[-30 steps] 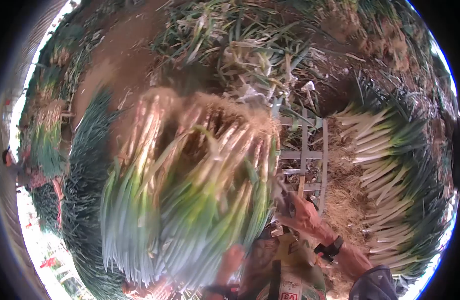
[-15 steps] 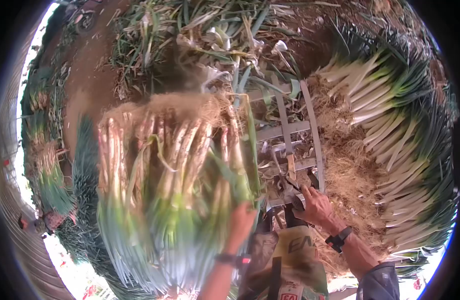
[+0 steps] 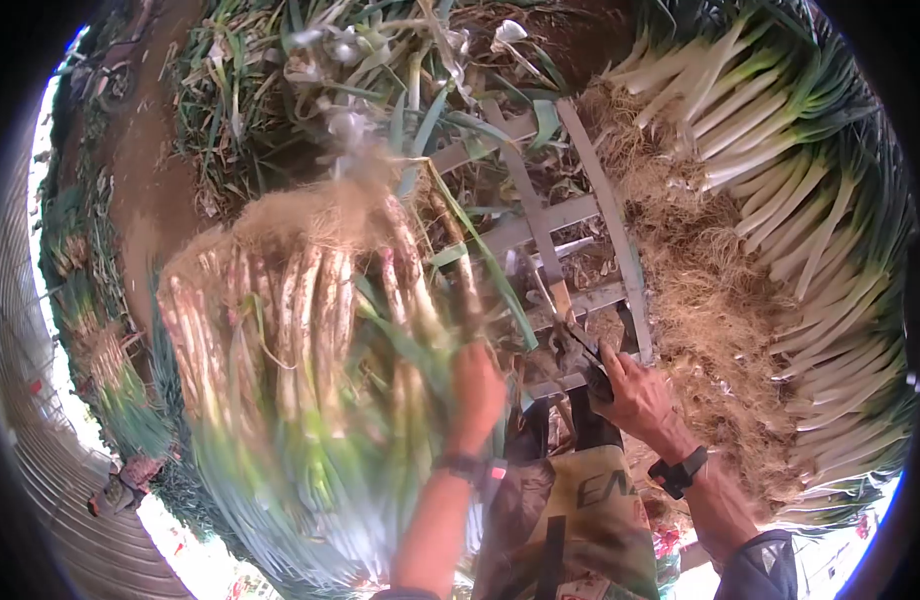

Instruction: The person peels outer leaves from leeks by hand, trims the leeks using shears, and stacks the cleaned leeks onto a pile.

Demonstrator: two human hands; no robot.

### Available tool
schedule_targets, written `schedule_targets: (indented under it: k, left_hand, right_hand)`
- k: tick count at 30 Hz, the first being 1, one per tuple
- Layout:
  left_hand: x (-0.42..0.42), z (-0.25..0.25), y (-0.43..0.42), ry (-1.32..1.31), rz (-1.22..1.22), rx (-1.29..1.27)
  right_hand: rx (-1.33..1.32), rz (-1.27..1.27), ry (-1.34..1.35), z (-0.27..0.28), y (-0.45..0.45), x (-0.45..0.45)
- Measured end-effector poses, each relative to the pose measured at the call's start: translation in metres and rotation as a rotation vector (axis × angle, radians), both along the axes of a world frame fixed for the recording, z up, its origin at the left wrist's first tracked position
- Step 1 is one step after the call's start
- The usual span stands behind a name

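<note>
My left hand is closed around a long green onion, its soiled white stem rising above the fist. It is at the right side of a wide pile of unpeeled green onions, roots away from me and green leaves toward me. My right hand is closed on the dark handle of a small knife, blade pointing up and left over a metal frame. Motion blurs the left hand, and its fingertips are hidden.
The slatted metal frame stands ahead of me. Cleaned green onions lie in a long row at the right, roots inward. Stripped leaves are heaped at the back. More bundles lie far left. A printed sack-like cloth covers my lap.
My left hand has moved up, away from my body, and now grips a green onion at the pile's right side. My right hand keeps the knife near the frame. The view has shifted slightly.
</note>
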State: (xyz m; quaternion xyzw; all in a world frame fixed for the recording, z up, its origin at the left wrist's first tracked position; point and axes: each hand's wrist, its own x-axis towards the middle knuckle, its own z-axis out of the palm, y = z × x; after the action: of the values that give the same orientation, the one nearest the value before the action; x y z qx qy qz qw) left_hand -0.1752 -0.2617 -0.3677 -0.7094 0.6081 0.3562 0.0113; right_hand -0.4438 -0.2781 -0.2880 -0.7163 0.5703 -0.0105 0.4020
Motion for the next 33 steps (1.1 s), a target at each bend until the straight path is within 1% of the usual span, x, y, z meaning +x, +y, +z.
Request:
schedule_targets:
  k: [2,6,8,11,14,15,17,20,22,24,25,26,28,30,31,33]
  left_hand:
    - [-0.005,-0.003,-0.007,-0.026,0.058,0.034]
    - [-0.017,-0.019,-0.037,-0.101,0.036,-0.066]
    - [-0.019,-0.031,-0.054,-0.122,0.072,-0.073]
    - [-0.016,-0.057,-0.077,-0.136,0.215,0.052]
    - [-0.014,-0.066,-0.088,-0.149,0.338,0.154]
    - [-0.014,-0.066,-0.088,-0.151,0.336,0.163]
    - [-0.008,-0.071,-0.092,-0.026,0.367,0.308]
    - [-0.025,-0.06,-0.088,0.15,0.307,0.147]
    - [-0.039,-0.058,-0.093,0.008,0.213,-0.032]
    - [-0.04,-0.058,-0.114,0.2,0.351,0.052]
    - [-0.037,-0.057,-0.129,0.295,0.42,0.097]
    - [-0.03,-0.056,-0.144,0.328,0.448,0.186]
    - [-0.019,-0.045,-0.162,0.511,0.574,0.24]
    - [0.002,-0.061,-0.141,0.571,0.584,0.131]
    - [0.008,-0.062,-0.133,0.602,0.587,0.071]
    - [0.015,-0.057,-0.113,0.614,0.634,0.097]
  right_hand:
    - [-0.032,-0.017,-0.012,0.0,-0.007,0.002]
    - [-0.109,-0.021,-0.047,-0.017,-0.005,0.003]
    - [-0.069,-0.04,-0.045,-0.021,0.001,0.003]
    - [-0.073,-0.044,-0.055,-0.031,0.01,0.002]
    - [-0.091,-0.054,-0.047,-0.027,0.0,0.005]
    - [-0.096,-0.06,-0.041,-0.024,-0.005,0.007]
    - [-0.094,-0.047,-0.056,-0.026,-0.004,0.004]
    - [-0.099,-0.07,-0.092,-0.025,-0.002,-0.001]
    - [-0.066,-0.099,-0.081,-0.022,0.001,-0.003]
    - [0.015,-0.135,-0.02,-0.016,0.008,-0.007]
    - [-0.003,-0.117,-0.023,-0.014,0.01,-0.009]
    - [-0.022,-0.1,-0.027,-0.013,0.011,-0.009]
    - [-0.03,-0.085,-0.024,-0.015,0.012,-0.009]
    - [0.013,-0.085,-0.015,-0.016,0.018,-0.005]
    - [0.026,-0.099,0.0,-0.015,0.015,-0.002]
    - [0.054,-0.132,0.038,-0.009,0.011,0.003]
